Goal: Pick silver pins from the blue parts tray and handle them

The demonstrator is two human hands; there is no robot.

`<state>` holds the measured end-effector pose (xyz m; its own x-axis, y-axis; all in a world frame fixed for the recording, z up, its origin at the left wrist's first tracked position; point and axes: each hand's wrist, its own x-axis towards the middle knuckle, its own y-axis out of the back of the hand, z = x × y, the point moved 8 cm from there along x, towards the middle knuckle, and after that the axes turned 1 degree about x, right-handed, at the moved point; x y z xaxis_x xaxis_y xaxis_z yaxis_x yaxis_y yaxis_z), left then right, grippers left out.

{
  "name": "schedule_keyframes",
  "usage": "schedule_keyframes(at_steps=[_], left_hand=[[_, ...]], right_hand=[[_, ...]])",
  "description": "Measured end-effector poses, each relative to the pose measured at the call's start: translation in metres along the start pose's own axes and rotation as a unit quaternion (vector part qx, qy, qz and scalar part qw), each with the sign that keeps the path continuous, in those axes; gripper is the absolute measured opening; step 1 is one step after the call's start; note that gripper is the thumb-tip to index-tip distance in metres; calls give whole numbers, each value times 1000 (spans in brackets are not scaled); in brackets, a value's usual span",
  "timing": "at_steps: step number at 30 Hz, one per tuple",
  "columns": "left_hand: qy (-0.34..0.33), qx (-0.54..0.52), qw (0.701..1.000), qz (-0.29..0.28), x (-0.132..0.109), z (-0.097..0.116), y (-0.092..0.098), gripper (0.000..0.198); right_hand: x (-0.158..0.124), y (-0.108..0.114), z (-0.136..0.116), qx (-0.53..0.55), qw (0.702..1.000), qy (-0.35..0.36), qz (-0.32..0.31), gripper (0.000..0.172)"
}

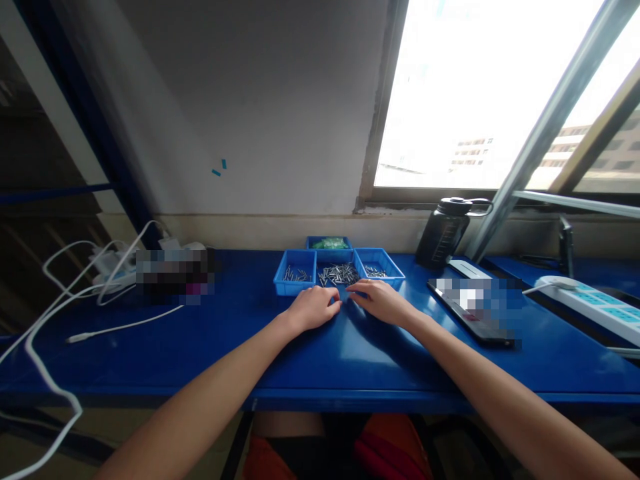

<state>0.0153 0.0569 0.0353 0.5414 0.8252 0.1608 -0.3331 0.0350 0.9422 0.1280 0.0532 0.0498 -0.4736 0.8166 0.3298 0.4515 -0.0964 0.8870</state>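
From my remote seat, left to right: white cables (pixel 65 293) loop over the left end of the blue table (pixel 210 347), one strand running off the frame's edge; beside them a patch is blurred beyond reading. At centre, four small blue trays sit against the wall. The left tray (pixel 295 272) and the right tray (pixel 379 265) hold a few metal pieces too small to make out, the back tray (pixel 329 244) something green, and the middle tray (pixel 338 285) a heap of metal pins (pixel 338 273). My left hand (pixel 313 308) rests curled on the table just in front of that middle tray. My right hand (pixel 380 300) lies beside it, fingers stretched to the tray's front rim, the two hands' fingertips almost meeting. Whether either pinches a pin I cannot tell. Further right stand a dark bottle (pixel 443 232), a flat device (pixel 475 313) partly blurred, and a white power strip (pixel 590 300) cut off at the frame's edge, below a glaring window (pixel 475 100).
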Motion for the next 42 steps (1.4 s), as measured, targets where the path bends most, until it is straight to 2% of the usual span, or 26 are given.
schedule_keyframes(at_steps=[8, 22, 35, 42], left_hand=[[-1, 0, 1000, -2, 1, 0, -1, 28], [-14, 8, 1000, -1, 0, 1, -1, 29], [-11, 16, 1000, -9, 0, 1, 0, 29], [-16, 16, 1000, -3, 1, 0, -1, 30]], right_hand=[[-1, -21, 16, -104, 991, -66, -44, 44], [-4, -18, 7, -107, 993, -32, -45, 35], [-4, -19, 9, -141, 987, -45, -59, 39], [-3, -23, 5, -154, 986, -15, -62, 39]])
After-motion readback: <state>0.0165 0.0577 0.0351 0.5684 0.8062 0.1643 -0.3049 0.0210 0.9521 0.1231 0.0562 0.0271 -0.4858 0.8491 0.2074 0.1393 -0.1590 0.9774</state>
